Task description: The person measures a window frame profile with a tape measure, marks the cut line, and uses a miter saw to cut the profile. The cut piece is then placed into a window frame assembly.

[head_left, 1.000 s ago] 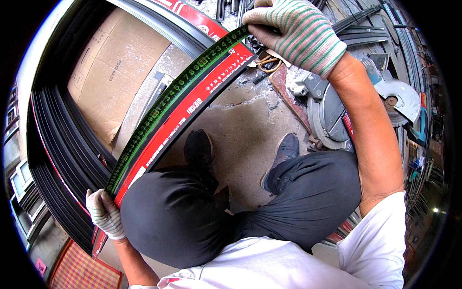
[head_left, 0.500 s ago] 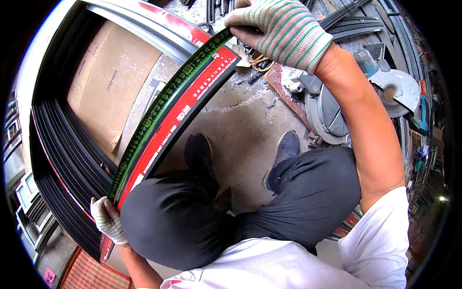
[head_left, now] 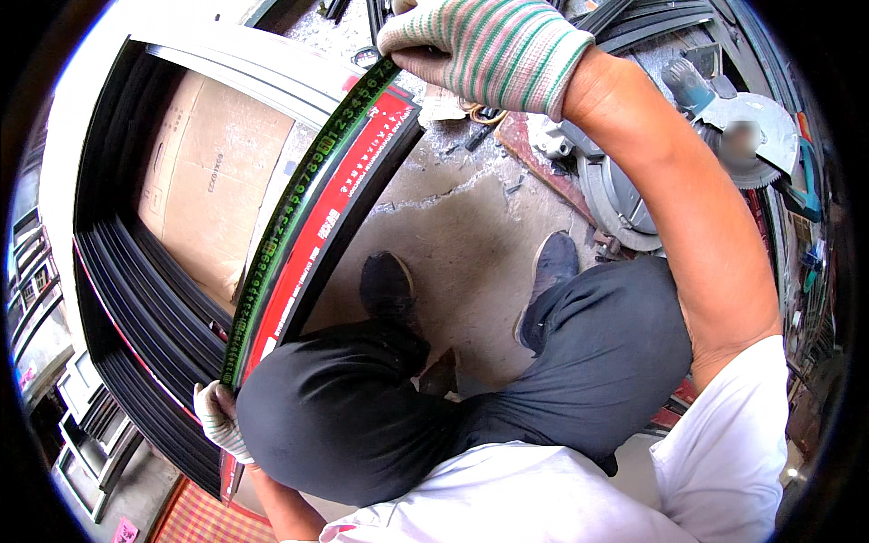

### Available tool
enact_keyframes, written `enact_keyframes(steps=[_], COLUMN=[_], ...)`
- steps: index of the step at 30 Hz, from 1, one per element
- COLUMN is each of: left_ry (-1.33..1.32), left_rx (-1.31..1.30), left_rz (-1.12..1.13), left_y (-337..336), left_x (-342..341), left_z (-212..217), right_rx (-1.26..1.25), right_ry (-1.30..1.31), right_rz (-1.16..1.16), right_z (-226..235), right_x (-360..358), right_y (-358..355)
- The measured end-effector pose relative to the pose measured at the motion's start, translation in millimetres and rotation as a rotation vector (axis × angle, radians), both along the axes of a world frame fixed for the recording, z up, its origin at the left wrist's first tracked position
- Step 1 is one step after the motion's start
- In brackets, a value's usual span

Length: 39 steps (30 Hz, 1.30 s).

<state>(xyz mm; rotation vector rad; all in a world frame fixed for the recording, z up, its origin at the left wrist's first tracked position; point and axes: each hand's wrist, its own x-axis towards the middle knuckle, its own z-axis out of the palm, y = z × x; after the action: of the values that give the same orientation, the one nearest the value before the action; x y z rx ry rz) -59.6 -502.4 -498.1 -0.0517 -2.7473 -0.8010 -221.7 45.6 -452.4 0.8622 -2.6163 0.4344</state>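
A green measuring tape [head_left: 281, 217] with dark figures is stretched along a long black profile whose face has a red printed strip [head_left: 355, 174]. At its upper end, my right hand [head_left: 489, 56], in a striped knit glove, pinches the tape beside the profile's end. Low on the left, my gloved left hand [head_left: 222, 423] has its fingers closed round the tape's other end, next to my knee. What else the left palm holds is hidden. Beside the tape, a stack of black profiles [head_left: 149, 317] lies to the left.
A cardboard sheet [head_left: 213, 181] lies beyond the profiles. A mitre saw [head_left: 742, 136] with a bare round blade stands at the right, scraps scattered round it. My shoes [head_left: 387, 282] rest on the dusty floor [head_left: 453, 213]. A checked mat [head_left: 213, 516] is at lower left.
The view has shifted, so most of the scene sits a little differently. Both hands keep their hold on the tape, which stays stretched along the profile.
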Motion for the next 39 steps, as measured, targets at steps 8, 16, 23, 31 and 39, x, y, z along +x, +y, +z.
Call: enact_keyframes(steps=[8,16,23,31,39], left_ry=[0.021,0.003,-0.11,-0.315,-0.091], left_rx=[0.064,0.086,0.259,0.95,0.539], left_rz=[0.026,-0.013,-0.015,0.059,-0.198], left_y=[-8.6,-13.3,-29.0,8.9,54.0], left_x=[1.3,-0.8,-2.0,-32.1,-73.8], left_z=[-8.1,-2.6,-4.0,-6.0,17.1], right_rx=[0.036,0.119,0.194,0.301,0.35], right_ry=[-0.033,-0.058,-0.216,-0.257,-0.266], right_rz=[-0.038,-0.089,-0.236,-0.261,-0.465], right_z=[-0.1,4.1,10.9,57.5,87.1], right_x=[1.5,5.0,15.4,58.6,126.7], right_y=[0.7,-4.3,-4.8,11.8,48.4])
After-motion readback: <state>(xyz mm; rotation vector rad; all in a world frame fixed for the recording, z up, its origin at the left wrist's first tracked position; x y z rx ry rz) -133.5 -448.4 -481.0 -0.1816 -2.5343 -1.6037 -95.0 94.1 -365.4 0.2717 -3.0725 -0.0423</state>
